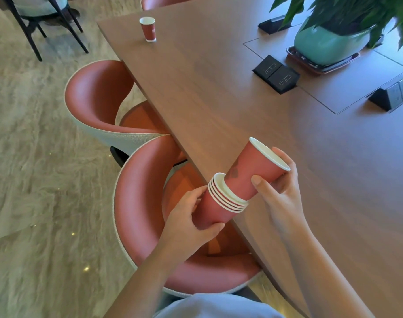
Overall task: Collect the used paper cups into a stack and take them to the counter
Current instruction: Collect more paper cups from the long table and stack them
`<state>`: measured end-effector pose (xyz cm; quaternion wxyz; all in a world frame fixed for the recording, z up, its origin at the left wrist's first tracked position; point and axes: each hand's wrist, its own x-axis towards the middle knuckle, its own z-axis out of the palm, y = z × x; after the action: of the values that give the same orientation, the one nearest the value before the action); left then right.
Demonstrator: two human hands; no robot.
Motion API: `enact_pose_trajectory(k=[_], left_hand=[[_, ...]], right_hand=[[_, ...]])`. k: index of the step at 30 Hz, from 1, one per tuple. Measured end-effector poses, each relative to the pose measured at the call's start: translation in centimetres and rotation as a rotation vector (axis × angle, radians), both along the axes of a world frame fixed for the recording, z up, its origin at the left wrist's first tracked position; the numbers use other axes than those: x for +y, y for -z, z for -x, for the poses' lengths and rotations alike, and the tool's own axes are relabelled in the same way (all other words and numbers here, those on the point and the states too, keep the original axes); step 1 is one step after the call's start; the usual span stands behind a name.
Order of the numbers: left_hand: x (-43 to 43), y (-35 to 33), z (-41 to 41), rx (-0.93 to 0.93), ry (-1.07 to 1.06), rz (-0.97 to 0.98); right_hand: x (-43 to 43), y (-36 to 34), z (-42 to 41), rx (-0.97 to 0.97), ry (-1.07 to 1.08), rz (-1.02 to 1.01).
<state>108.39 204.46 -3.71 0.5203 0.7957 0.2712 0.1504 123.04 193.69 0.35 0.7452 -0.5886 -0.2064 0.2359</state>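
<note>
A pale blue-grey cloth garment [218, 306] fills the bottom edge. Just above it, the left hand [189, 216] wraps its thumb and curled fingers round the smooth base of a nested stack of red paper cups [216, 207], whose rolled white rims form tight bands. The stack is held in the air, tilted, mouth up and to the right, over the table's edge. The right hand [280, 187] grips one more red, white-lined paper cup [255, 171] near its rim, thumb across the wall. That cup's base sits inside the stack's top mouth, and a darker blotch marks its side.

Beneath the hands a round-backed chair in matte terracotta upholstery with a pale woven shell [136, 203] is tucked under the long brown wood-grain table [218, 99]. A matching second chair [92, 95] stands beyond it.

Farther along the tabletop sit angled black socket boxes [276, 74] and a glossy teal ceramic plant pot [326, 42] on a dark tray, under green leaves. A lone red paper cup [147, 28] stands upright near the far left edge, well apart from the hands. The beige veined stone floor [35, 157] carries a dark-legged chair [42, 19].
</note>
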Motion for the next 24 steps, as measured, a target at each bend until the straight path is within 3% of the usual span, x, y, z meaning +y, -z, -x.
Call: enact_pose_trajectory(k=[17,24], left_hand=[[0.1,-1.1,0.7,-0.056,0.055,0.070],[-0.5,-1.2,0.7,-0.053,0.042,0.075]], right_hand=[[-1.4,0.6,1.5,0.043,-0.265,0.136],[-1.6,0.5,1.2,0.061,-0.253,0.231]])
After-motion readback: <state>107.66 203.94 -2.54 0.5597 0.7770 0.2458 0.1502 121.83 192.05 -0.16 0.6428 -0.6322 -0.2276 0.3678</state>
